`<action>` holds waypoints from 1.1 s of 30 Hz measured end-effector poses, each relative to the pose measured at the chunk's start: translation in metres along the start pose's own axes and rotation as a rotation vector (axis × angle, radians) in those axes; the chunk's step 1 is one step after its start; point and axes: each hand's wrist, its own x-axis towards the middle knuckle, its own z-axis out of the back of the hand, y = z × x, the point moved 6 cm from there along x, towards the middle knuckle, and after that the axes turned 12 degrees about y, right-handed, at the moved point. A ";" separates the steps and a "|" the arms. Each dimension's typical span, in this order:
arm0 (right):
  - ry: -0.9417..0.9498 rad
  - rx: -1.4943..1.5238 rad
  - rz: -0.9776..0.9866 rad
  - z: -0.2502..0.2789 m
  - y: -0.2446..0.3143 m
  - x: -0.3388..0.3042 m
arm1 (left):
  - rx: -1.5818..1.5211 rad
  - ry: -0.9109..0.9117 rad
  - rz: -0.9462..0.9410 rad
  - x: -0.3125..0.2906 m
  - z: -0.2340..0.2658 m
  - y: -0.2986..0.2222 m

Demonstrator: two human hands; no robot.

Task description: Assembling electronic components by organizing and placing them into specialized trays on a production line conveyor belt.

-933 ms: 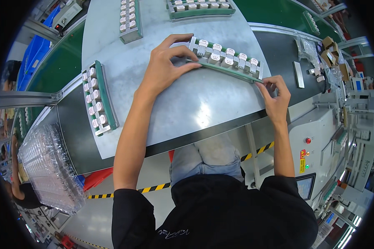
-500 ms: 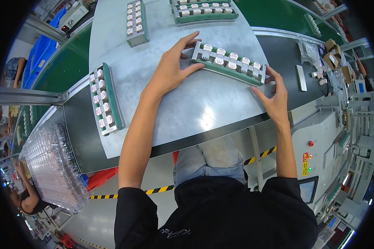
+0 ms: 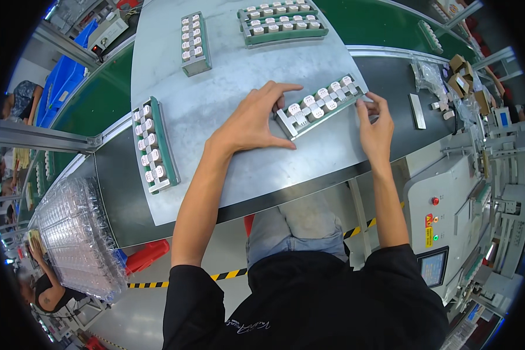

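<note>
A narrow green-and-metal rack (image 3: 319, 108) holds small white-topped parts in two staggered rows. It lies slantwise over the pale board, its right end farther from me. My left hand (image 3: 254, 122) is closed loosely around its left end, thumb along the near side and index finger stretched past the far side. At the other end, my right hand (image 3: 376, 125) pinches the rack's corner between thumb and fingers. Whether the rack's underside is lifted I cannot tell.
Similar filled racks stand at the left (image 3: 153, 146), upper left (image 3: 195, 44) and far middle (image 3: 283, 26) of the board (image 3: 216, 87). A flat metal bar (image 3: 417, 111) and clear plastic bags (image 3: 429, 76) lie right. Plastic-wrapped trays (image 3: 79, 233) stand at the left.
The rack has turned counterclockwise: its left end came nearer to me and its right end went farther away. My left hand moved nearer with its end; my right hand shifted slightly.
</note>
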 end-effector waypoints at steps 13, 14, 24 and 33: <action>0.272 0.232 0.000 -0.039 0.024 -0.014 | 0.288 -0.100 -0.047 -0.007 -0.037 -0.023; 0.280 0.157 0.034 -0.040 0.042 -0.017 | 0.292 -0.114 -0.042 -0.010 -0.033 -0.021; 0.348 -0.481 -0.114 -0.045 0.083 -0.016 | -0.176 -0.149 -0.156 -0.006 -0.013 -0.005; 0.187 -0.591 -0.116 -0.060 0.077 -0.021 | -0.226 -0.275 0.013 -0.018 0.015 0.018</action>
